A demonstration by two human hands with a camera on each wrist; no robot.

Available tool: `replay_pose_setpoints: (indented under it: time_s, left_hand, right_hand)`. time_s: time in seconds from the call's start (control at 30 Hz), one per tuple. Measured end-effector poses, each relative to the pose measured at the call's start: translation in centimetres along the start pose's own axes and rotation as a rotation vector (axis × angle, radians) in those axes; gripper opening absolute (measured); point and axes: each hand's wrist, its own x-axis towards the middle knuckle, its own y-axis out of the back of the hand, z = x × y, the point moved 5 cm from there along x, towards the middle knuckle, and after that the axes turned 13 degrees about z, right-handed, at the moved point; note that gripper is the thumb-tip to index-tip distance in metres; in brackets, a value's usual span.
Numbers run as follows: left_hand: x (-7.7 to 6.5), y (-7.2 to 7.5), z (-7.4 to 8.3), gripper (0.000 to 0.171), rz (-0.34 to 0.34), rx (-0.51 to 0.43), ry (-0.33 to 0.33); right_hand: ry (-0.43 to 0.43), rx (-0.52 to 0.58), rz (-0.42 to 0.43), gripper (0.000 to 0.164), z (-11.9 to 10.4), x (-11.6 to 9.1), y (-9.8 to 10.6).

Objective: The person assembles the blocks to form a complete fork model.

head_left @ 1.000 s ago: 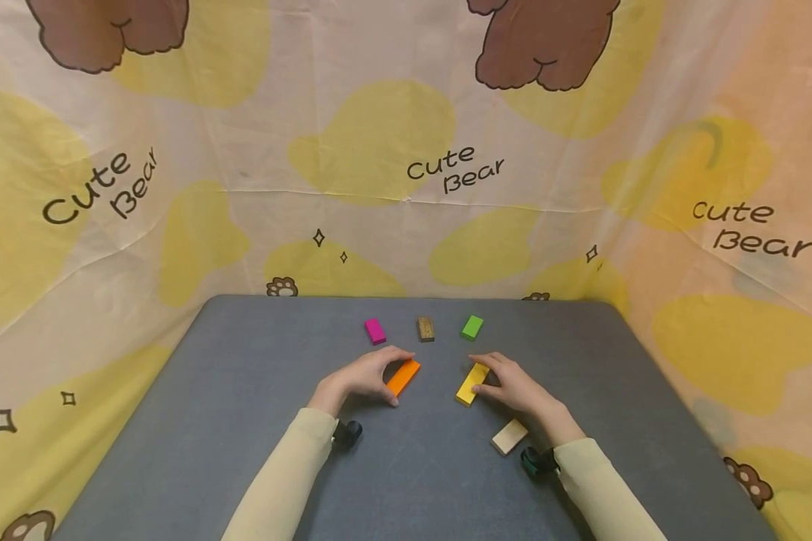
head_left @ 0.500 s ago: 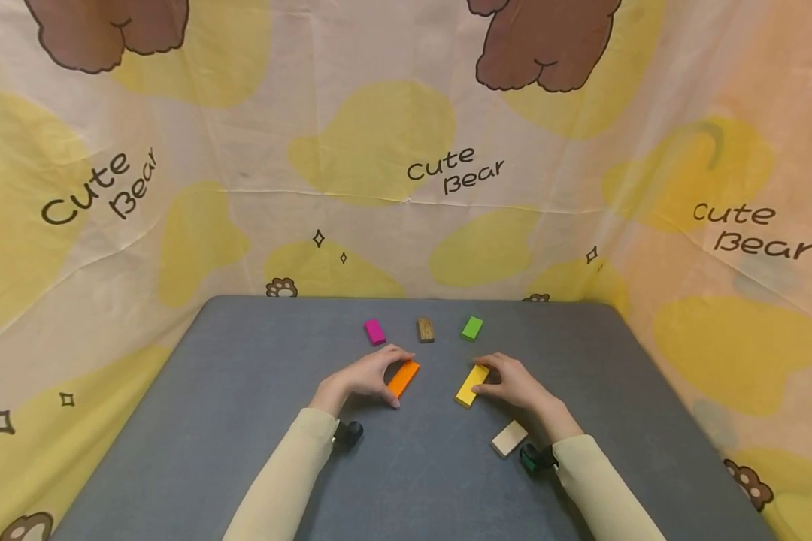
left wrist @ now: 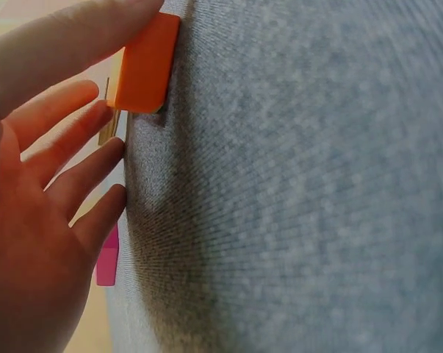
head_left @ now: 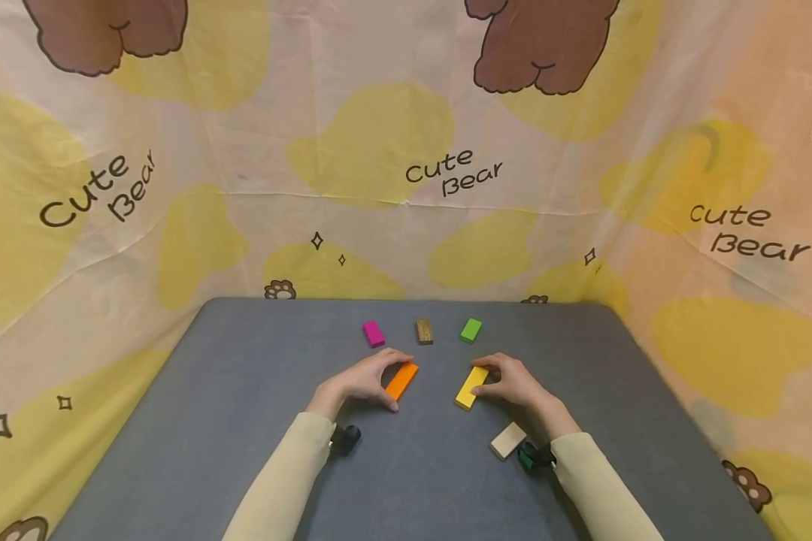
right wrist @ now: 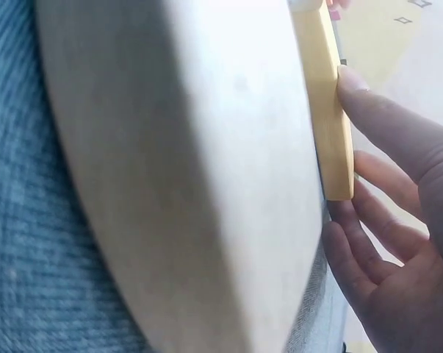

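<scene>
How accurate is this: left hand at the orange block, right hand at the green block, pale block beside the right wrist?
Wrong on one colour: the head view shows the right hand at the yellow block, while the green block lies farther back. The rest stands.

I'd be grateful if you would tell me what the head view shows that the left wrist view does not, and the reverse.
Only the head view shows the right hand, the pale block and the "Cute Bear" lettering on the cloth. Only the left wrist view shows the palm side of the left hand. Both share that hand, the orange block, the pink block and the grey table.
</scene>
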Motion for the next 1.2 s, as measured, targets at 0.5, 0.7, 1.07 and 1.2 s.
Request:
replay_pose_setpoints:
  time_s: [0.5,0.7,1.07,1.2]
  left_hand:
    - [-0.29,-0.05,-0.37,0.088,0.019,0.001,0.038]
    - [-0.45,-0.11,-0.43,0.087,0.05,-0.012,0.051]
    - [-0.47,-0.08,0.16,0.089,0.12,-0.025,0.007]
    - [-0.47,0.26,0.56,0.091,0.154,-0.035,0.01]
  right_hand:
    - [-0.055,0.039,-0.013,0.063,0.39,0.16,-0.25]
    - [-0.059,0.045,-0.021,0.064,0.48,0.21,-0.39]
    - [-0.078,0.051,-0.021,0.063,0.62,0.13,-0.23]
    - [-0.075,0.053,-0.021,0.063,0.58,0.2,-0.13]
